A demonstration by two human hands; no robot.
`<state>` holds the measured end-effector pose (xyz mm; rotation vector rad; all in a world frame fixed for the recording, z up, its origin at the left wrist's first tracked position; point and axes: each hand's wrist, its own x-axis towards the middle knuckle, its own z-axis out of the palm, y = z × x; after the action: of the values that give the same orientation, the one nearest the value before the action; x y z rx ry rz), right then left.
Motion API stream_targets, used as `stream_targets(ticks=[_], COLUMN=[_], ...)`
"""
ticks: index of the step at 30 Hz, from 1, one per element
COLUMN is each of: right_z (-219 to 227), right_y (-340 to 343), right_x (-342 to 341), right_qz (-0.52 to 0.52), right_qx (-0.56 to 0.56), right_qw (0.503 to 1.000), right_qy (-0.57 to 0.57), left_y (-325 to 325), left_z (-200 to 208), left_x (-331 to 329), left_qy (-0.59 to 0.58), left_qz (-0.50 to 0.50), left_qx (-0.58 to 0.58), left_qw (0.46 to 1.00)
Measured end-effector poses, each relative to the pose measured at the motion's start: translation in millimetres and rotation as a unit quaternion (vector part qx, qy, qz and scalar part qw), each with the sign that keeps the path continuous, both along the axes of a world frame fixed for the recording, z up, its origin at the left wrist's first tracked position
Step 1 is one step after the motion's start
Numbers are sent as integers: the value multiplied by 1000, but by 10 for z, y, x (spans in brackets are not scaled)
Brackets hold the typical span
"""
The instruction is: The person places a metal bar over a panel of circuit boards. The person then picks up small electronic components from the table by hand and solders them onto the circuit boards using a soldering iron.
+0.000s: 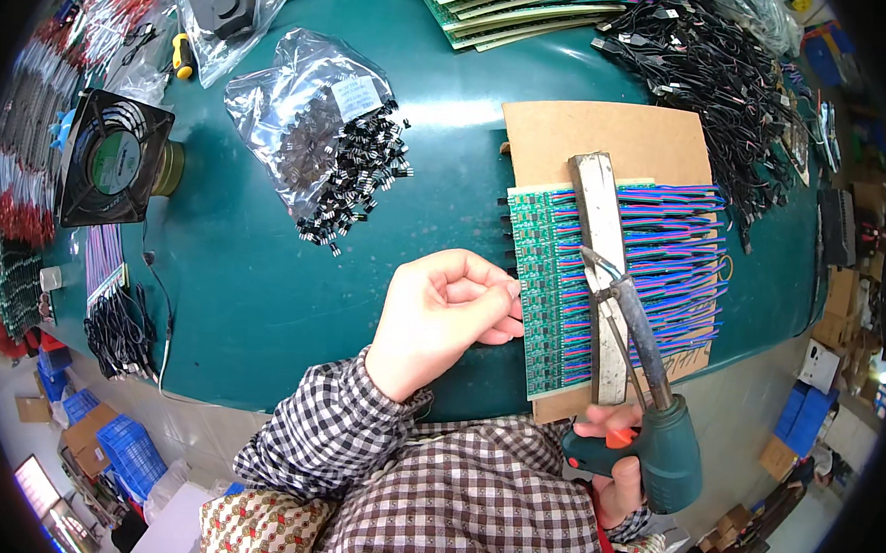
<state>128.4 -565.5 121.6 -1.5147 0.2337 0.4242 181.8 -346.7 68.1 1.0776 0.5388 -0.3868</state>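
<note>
My left hand is at the left edge of a green circuit board panel, thumb and fingertips pinched together; whatever is between them is too small to make out. Small black connectors stick out along that edge above the hand. My right hand grips a dark green soldering gun with an orange trigger. Its barrel points up and left, the tip over a worn metal bar. The bar lies across the panel's rows of blue, red and black wires. Beneath the panel is a cardboard sheet.
A clear bag spills small black connectors onto the green tabletop. To the left stands a black fan, near a yellow-handled tool. Stacked circuit panels and a heap of black cables lie at the back.
</note>
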Motion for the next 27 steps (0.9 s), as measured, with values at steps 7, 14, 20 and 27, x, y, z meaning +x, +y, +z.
stream_targets(ticks=[7, 14, 20, 27], right_z=[-90, -120, -180, -194], right_y=[-184, -222, -212, -190], right_x=[-137, -120, -136, -133], right_qz=[18, 115, 128, 116], right_qx=[12, -90, -86, -67], right_qw=[1000, 989, 986, 990], right_qy=[11, -31, -59, -51], left_y=[-40, -62, -58, -47], left_z=[-26, -42, -43, -39], left_x=[-17, -27, -19, -30], left_qy=[-6, -9, -5, -6], left_qz=[30, 49, 46, 47], left_qx=[1, 3, -8, -9], left_qw=[1000, 999, 999, 999])
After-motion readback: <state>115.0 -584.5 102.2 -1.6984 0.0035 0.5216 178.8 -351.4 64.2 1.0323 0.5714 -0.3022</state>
